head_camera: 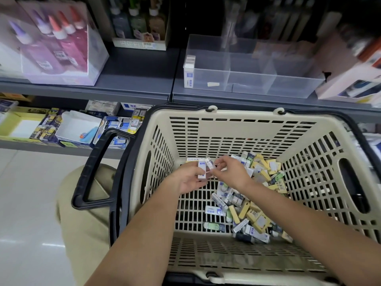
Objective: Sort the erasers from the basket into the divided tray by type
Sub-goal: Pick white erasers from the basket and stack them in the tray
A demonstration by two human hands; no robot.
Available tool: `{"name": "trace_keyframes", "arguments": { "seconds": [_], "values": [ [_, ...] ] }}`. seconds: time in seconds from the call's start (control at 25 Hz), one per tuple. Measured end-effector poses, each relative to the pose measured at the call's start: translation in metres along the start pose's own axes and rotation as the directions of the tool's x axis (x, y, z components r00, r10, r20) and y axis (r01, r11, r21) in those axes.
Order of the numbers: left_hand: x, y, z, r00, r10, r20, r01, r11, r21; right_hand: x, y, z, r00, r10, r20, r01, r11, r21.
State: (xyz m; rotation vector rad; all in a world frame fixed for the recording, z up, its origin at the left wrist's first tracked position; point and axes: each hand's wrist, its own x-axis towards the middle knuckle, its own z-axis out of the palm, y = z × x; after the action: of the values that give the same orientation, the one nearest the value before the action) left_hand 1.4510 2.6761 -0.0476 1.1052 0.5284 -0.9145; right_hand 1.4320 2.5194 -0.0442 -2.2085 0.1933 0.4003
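**A:** Which step is in hand?

**B:** Picking. Both hands are low inside the basket, toward its far left corner. The left hand grips a white-and-blue eraser, fingers curled round it. There may be more than one in that grip, cannot tell. The right hand pinches a second eraser between thumb and fingertips, right up against the first.

**A:** The rest of the stock?

**B:** A loose pile on the basket floor, mostly the right half. Mixed types: yellow erasers, more white-and-blue ones, a few green-sleeved.

**A:** And the tray?

**B:** A clear divided tray on the shelf beyond the basket. The leftmost compartment holds a stack of white-and-blue erasers against its left wall. A small pale piece lies on the same compartment's floor. The other compartments look bare, though the far ones are blurred.

**A:** Progress?

**B:** Early, by my reckoning. Most of the stock is unsorted.

**A:** Next move?

**B:** Probably lifting the held pair out and up to the leftmost compartment, since they look like the type already there. That means keeping both grips firm, clearing the basket rim and the tray's front wall, and setting them beside the stack without knocking it.
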Motion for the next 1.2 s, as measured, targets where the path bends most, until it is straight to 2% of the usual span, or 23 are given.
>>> {"name": "trace_keyframes", "arguments": {
  "seconds": [0.08,0.2,0.24,0.28,0.36,0.48,0.56,0.68,0.72,0.8,0.84,0.92,1.04,1.12,1.2],
  "values": [
    [0.000,0.001,0.001,0.999,0.009,0.034,-0.007,0.999,-0.054,0.000,-0.005,0.007,0.999,-0.019,0.043,0.018,1.000,0.025],
    [0.006,-0.004,-0.006,0.996,-0.011,-0.088,0.007,0.999,-0.051,0.005,-0.003,0.007,0.990,-0.027,0.138,0.019,0.998,0.058],
    [0.007,-0.007,-0.009,0.989,-0.021,-0.148,0.014,0.999,-0.047,0.009,0.000,0.005,0.992,-0.026,0.127,0.032,0.998,-0.049],
    [0.009,-0.008,-0.012,0.979,-0.027,-0.201,0.018,0.999,-0.048,0.015,0.003,0.003,0.993,-0.040,0.108,0.065,0.969,-0.239],
    [0.012,-0.010,-0.018,0.963,-0.027,-0.267,0.013,0.998,-0.056,0.027,0.008,0.005,0.982,-0.106,0.157,0.178,0.797,-0.577],
    [0.014,-0.011,-0.019,0.962,-0.043,-0.269,0.025,0.997,-0.070,0.036,0.009,0.023,0.950,-0.112,0.291,0.299,0.589,-0.751],
    [0.015,-0.013,-0.019,0.962,-0.054,-0.268,0.035,0.996,-0.076,0.036,0.012,0.028,0.953,-0.130,0.273,0.298,0.552,-0.779],
    [0.017,-0.016,-0.021,0.960,-0.049,-0.276,0.026,0.996,-0.088,0.029,0.015,0.025,0.980,-0.149,0.131,0.196,0.618,-0.762],
    [0.017,-0.017,-0.022,0.962,-0.042,-0.269,0.019,0.996,-0.089,0.026,0.012,0.024,0.990,-0.130,0.061,0.134,0.690,-0.712],
    [0.016,-0.016,-0.022,0.983,-0.034,-0.181,0.016,0.995,-0.100,0.020,0.004,0.024,0.999,-0.030,-0.033,0.010,0.871,-0.491],
    [0.016,-0.015,-0.020,0.995,-0.026,-0.099,0.015,0.993,-0.113,0.015,0.000,0.025,0.999,0.009,-0.033,-0.021,0.930,-0.367],
    [0.014,-0.010,-0.014,1.000,0.004,0.023,-0.001,0.990,-0.139,0.008,-0.006,0.027,1.000,-0.023,0.018,0.027,0.973,-0.229],
    [0.014,-0.009,-0.012,1.000,0.017,-0.024,-0.021,0.988,-0.153,0.001,-0.012,0.018,0.976,-0.053,0.213,0.069,0.995,-0.068],
    [0.016,-0.011,-0.016,0.992,0.002,-0.128,-0.022,0.988,-0.155,0.002,-0.004,-0.003,0.973,0.003,0.231,0.019,0.996,-0.092],
    [0.018,-0.011,-0.018,0.988,-0.011,-0.157,-0.013,0.989,-0.148,0.004,0.011,-0.032,0.999,0.013,0.048,0.002,0.952,-0.307]
  ]
}}
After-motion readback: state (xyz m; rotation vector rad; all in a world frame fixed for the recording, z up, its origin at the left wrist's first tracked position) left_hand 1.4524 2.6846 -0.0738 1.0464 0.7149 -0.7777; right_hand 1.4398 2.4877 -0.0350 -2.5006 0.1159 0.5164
